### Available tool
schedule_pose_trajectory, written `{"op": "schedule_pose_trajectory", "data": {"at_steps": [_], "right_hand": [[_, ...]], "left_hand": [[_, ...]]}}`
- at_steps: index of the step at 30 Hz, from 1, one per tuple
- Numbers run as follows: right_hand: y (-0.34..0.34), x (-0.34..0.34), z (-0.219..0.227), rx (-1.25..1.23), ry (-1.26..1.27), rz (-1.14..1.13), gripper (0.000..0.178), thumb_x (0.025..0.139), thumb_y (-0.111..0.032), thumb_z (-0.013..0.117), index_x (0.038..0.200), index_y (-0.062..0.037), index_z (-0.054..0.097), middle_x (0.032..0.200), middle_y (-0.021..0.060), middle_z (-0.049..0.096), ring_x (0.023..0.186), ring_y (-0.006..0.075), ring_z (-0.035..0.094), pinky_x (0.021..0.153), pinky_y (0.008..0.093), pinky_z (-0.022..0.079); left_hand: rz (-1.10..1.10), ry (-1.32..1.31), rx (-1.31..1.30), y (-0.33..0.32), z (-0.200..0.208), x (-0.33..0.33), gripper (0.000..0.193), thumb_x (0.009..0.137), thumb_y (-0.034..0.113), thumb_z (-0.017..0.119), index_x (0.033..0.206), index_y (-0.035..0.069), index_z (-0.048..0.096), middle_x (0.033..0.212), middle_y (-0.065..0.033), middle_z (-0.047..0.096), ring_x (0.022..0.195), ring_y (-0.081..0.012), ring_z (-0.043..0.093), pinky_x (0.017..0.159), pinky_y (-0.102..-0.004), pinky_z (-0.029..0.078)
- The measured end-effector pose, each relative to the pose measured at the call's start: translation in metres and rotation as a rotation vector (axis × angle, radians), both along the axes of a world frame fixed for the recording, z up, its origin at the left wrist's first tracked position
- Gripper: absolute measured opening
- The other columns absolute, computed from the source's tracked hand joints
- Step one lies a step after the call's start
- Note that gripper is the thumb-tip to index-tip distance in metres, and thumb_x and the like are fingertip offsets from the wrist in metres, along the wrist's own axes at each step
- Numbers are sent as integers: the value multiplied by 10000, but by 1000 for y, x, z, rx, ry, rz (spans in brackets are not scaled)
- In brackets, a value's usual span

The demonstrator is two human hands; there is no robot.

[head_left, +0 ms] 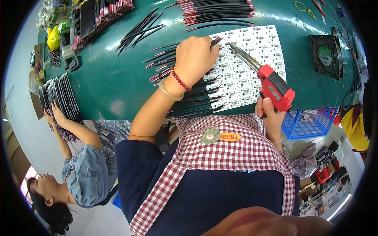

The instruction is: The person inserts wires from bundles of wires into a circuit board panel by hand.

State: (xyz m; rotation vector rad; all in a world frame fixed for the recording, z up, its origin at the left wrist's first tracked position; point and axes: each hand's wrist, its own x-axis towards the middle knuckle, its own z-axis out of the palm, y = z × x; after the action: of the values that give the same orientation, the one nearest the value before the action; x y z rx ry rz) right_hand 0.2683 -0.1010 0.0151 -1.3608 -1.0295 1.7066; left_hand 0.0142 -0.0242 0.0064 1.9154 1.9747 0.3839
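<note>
My right hand (pixel 269 114) is wrapped round the grip of a red and black soldering gun (pixel 277 88). Its metal tip points up and left, over a white sheet of circuit boards (pixel 252 43) marked with small black parts. Over the sheet's left edge, my left hand (pixel 197 53) is closed on a black cable (pixel 216 41) whose stripped red end pokes out past the fingers toward the tip. Below and left of that hand, a row of black cables (pixel 197 92) with red and white ends lies along the sheet's left side.
Black cables lie in a bundle (pixel 218 13) and a loose heap (pixel 139 31) on the green table (pixel 102 84). A black fan (pixel 326 56) stands at right, above a blue crate (pixel 309 128). At left, another person's hands (pixel 57 115) touch a cable stack (pixel 63 96).
</note>
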Motion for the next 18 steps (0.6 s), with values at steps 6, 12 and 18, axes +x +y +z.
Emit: {"op": "schedule_pose_trajectory", "data": {"at_steps": [6,12,18], "right_hand": [[2,-3,2,1,-27,-12,320,924,-189,558,1131,53,523,637,39,490,483,92,432,468,250,367],[4,0,0,8,-43,18,270,925,-214,561,1010,38,522,614,30,479,477,90,433,467,245,367],[5,-3,5,-15,-5,13,295,926,-227,552,1047,41,527,608,34,476,473,94,431,465,246,364]], "left_hand": [[29,-28,10,-1,-1,0,245,780,213,617,675,-7,641,608,-199,602,580,-369,610,539,-455,498],[62,-41,37,-2,-3,4,242,776,209,622,668,-7,634,590,-202,588,562,-377,594,533,-451,486],[65,-43,43,-3,-2,3,237,766,195,624,656,-15,636,593,-208,594,554,-372,604,529,-449,498]]}}
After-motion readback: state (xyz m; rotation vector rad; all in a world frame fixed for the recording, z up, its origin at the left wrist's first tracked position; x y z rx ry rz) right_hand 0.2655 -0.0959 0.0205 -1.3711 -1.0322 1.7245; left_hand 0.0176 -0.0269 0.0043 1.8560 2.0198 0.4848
